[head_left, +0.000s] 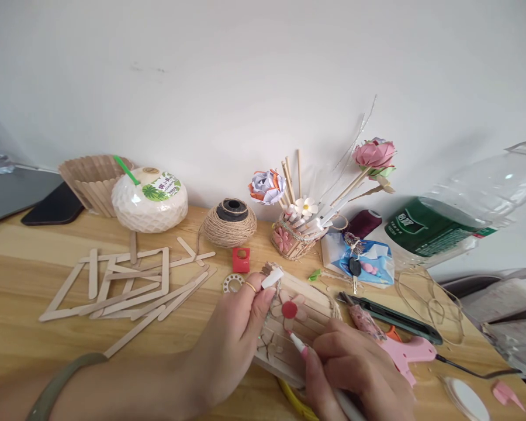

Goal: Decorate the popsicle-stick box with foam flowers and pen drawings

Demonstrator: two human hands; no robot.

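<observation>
My right hand (355, 365) is closed round a white marker (298, 345) with a pinkish-red tip. That tip touches or nearly touches a lower petal of a wooden flower (290, 310) with a red centre. The flower sits on a piece made of craft sticks (312, 295), with twine along its edges. A second, plain flower (270, 346) is beside it. Between thumb and forefinger, my left hand (236, 333) pinches a white marker cap (272, 278); it also rests against the left side of the craft-stick piece.
Loose craft sticks (127, 286) spread over the left side. Behind stand a wrapped coconut (151, 202), a twine spool (229, 225) and a decorated pen holder (291, 238). At right lie a utility knife (398, 318), a pink glue gun (409, 351) and a large bottle (438, 228).
</observation>
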